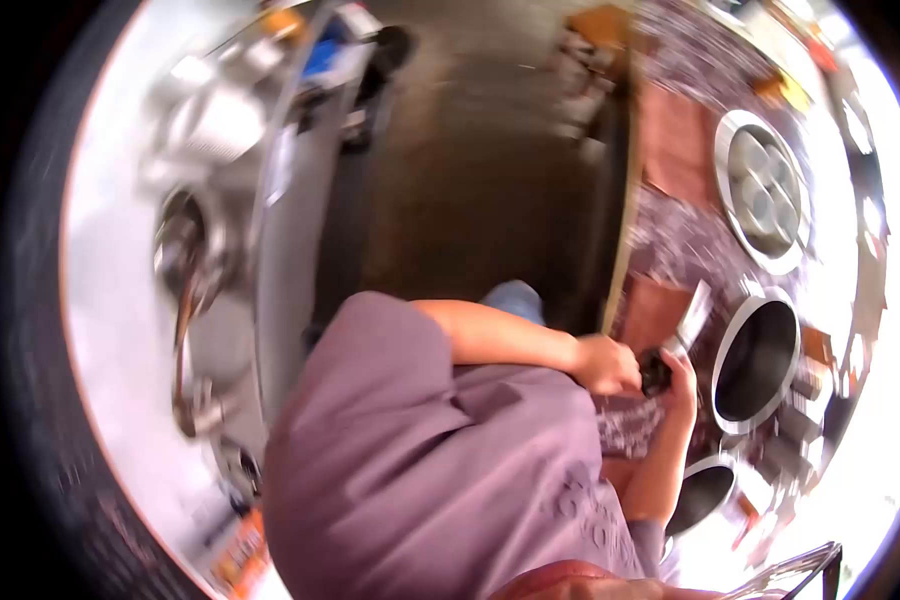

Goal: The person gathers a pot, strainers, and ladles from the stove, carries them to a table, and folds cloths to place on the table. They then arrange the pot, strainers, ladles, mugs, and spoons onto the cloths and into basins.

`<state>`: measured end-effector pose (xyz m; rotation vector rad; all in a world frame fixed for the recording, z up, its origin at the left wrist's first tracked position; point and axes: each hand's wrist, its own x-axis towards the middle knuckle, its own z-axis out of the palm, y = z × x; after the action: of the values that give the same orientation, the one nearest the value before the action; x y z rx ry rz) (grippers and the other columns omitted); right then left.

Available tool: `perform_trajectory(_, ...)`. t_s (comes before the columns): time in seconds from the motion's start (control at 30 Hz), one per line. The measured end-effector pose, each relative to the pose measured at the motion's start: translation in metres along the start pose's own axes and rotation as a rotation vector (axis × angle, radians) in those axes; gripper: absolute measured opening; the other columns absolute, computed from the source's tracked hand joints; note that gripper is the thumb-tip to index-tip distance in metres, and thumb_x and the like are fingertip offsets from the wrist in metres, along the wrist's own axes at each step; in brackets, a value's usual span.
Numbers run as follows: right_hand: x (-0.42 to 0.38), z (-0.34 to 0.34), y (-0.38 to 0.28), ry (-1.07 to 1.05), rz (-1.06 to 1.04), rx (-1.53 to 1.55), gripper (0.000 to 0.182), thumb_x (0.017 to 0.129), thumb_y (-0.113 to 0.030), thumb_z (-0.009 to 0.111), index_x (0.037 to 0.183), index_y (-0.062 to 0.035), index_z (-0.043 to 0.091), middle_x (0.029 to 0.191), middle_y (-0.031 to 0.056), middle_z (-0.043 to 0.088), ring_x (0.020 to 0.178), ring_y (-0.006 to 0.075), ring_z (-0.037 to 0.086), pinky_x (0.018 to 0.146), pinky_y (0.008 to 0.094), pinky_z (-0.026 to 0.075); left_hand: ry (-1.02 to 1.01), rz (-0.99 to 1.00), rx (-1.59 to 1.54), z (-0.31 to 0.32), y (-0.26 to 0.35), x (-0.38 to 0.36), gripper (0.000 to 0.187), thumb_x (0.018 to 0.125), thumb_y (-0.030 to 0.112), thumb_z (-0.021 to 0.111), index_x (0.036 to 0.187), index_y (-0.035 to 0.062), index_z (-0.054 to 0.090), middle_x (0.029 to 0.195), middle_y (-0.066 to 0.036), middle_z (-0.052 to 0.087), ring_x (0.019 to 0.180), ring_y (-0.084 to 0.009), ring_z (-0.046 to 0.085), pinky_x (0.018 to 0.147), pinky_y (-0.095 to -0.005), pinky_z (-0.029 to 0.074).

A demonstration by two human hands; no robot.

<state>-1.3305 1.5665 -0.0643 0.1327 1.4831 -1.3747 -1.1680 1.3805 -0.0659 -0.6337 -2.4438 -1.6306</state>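
Note:
Both hands meet over the patterned counter, blurred by motion. My left hand (607, 365) is closed, its fingers against a small dark rounded thing (655, 373). On the other side of that thing, my right hand (681, 382) curls its fingers around it. A pale, flat, blade-like strip (694, 316) sticks out just above the fingers of my right hand; I cannot tell whether it is one piece with the dark thing. Beneath the strip lies a reddish-brown sheet (653, 318). To the right of my hands stands a large dark-bottomed pot (760, 365) with a light rim.
A round metal tray (727, 180) holding several round pale cups is farther along the counter, beside another reddish-brown sheet (678, 140). Another pot (705, 495) stands near my right forearm. Behind me is a steel sink (232, 345) with a faucet (183, 345). Dark floor (470, 180) runs between.

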Motion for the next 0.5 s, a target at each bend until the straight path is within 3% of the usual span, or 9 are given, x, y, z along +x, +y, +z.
perform_trajectory(0.1, -0.004, -0.057, 0.006, 0.188, 0.030, -0.517, 0.032, 0.079, -0.009, 0.071, 0.107, -0.0031, 0.058, 0.087, 0.0040, 0.063, 0.074, 0.0128, 0.061, 0.065, 0.0278, 0.050, -0.073, -0.082, 0.260, 0.021, -0.054, 0.017, 0.026, 0.070, 0.017, 0.062, 0.094, 0.0059, 0.066, 0.088, -0.012, 0.063, 0.089, -0.0309, 0.060, 0.081, -0.0431, 0.049)
perform_trajectory(0.13, -0.024, -0.037, -0.023, 0.266, 0.202, -0.688, 0.036, 0.075, -0.010, 0.073, 0.107, -0.0024, 0.059, 0.088, 0.0044, 0.063, 0.076, 0.0146, 0.061, 0.066, 0.0281, 0.050, -0.081, -0.113, 0.317, 0.018, -0.063, 0.025, 0.034, 0.071, 0.018, 0.063, 0.103, 0.0052, 0.065, 0.104, -0.014, 0.062, 0.103, -0.0308, 0.057, 0.092, -0.0447, 0.044)
perform_trajectory(0.2, -0.021, -0.073, 0.001, 0.289, 0.166, -0.730, 0.045, 0.072, -0.016, 0.076, 0.111, 0.0004, 0.060, 0.093, 0.0090, 0.066, 0.081, 0.0199, 0.062, 0.071, 0.0327, 0.050, -0.199, -0.177, 0.500, 0.017, -0.085, 0.032, 0.054, 0.075, 0.021, 0.067, 0.125, 0.0051, 0.054, 0.134, -0.016, 0.048, 0.129, -0.0315, 0.041, 0.109, -0.0494, 0.030)
perform_trajectory(0.3, -0.023, -0.081, 0.001, 0.313, 0.205, -0.821, 0.052, 0.070, -0.018, 0.077, 0.114, 0.0027, 0.059, 0.103, 0.0151, 0.067, 0.093, 0.0260, 0.063, 0.081, 0.0364, 0.049, -0.367, -0.158, 0.599, 0.007, -0.119, 0.052, 0.052, 0.075, 0.021, 0.068, 0.122, 0.0041, 0.055, 0.136, -0.015, 0.047, 0.130, -0.0308, 0.039, 0.108, -0.0504, 0.031)
perform_trajectory(0.33, -0.021, -0.087, 0.003, 0.297, 0.242, -0.884, 0.057, 0.068, -0.018, 0.077, 0.118, 0.0036, 0.058, 0.109, 0.0181, 0.066, 0.099, 0.0292, 0.062, 0.087, 0.0375, 0.047, -0.472, -0.112, 0.577, -0.008, -0.118, 0.069, 0.044, 0.077, 0.022, 0.066, 0.117, 0.0058, 0.059, 0.128, -0.015, 0.055, 0.121, -0.0291, 0.049, 0.101, -0.0493, 0.037)
perform_trajectory(0.37, -0.021, -0.087, 0.005, 0.323, 0.250, -0.848, 0.057, 0.068, -0.018, 0.077, 0.118, 0.0036, 0.058, 0.109, 0.0181, 0.066, 0.099, 0.0292, 0.062, 0.087, 0.0375, 0.047, -0.504, -0.081, 0.570, -0.020, -0.119, 0.083, 0.044, 0.077, 0.022, 0.066, 0.117, 0.0058, 0.059, 0.128, -0.015, 0.055, 0.121, -0.0291, 0.049, 0.101, -0.0493, 0.037)
perform_trajectory(0.43, -0.021, -0.072, 0.007, 0.579, -0.022, -1.017, 0.053, 0.067, -0.017, 0.078, 0.114, 0.0007, 0.061, 0.102, 0.0180, 0.067, 0.097, 0.0292, 0.064, 0.088, 0.0350, 0.049, -0.613, -0.213, 0.363, -0.044, -0.129, 0.112, 0.029, 0.078, 0.023, 0.064, 0.103, 0.0089, 0.067, 0.104, -0.012, 0.068, 0.097, -0.0271, 0.062, 0.087, -0.0453, 0.044)
perform_trajectory(0.47, -0.020, -0.064, 0.003, 0.684, -0.096, -1.145, 0.046, 0.069, -0.017, 0.077, 0.109, 0.0006, 0.063, 0.103, 0.0204, 0.066, 0.100, 0.0334, 0.063, 0.089, 0.0373, 0.049, -0.438, -0.171, 0.299, -0.052, -0.148, 0.124, 0.018, 0.079, 0.023, 0.062, 0.089, 0.0115, 0.071, 0.081, -0.009, 0.070, 0.076, -0.0273, 0.065, 0.075, -0.0418, 0.047)
perform_trajectory(0.5, -0.022, -0.047, -0.017, 0.749, -0.229, -1.179, 0.042, 0.071, -0.019, 0.077, 0.107, -0.0023, 0.063, 0.100, 0.0174, 0.065, 0.098, 0.0332, 0.062, 0.089, 0.0406, 0.048, -0.229, -0.065, 0.265, -0.069, -0.163, 0.142, 0.014, 0.077, 0.019, 0.062, 0.083, 0.0114, 0.072, 0.076, -0.008, 0.069, 0.071, -0.0279, 0.064, 0.070, -0.0408, 0.048)
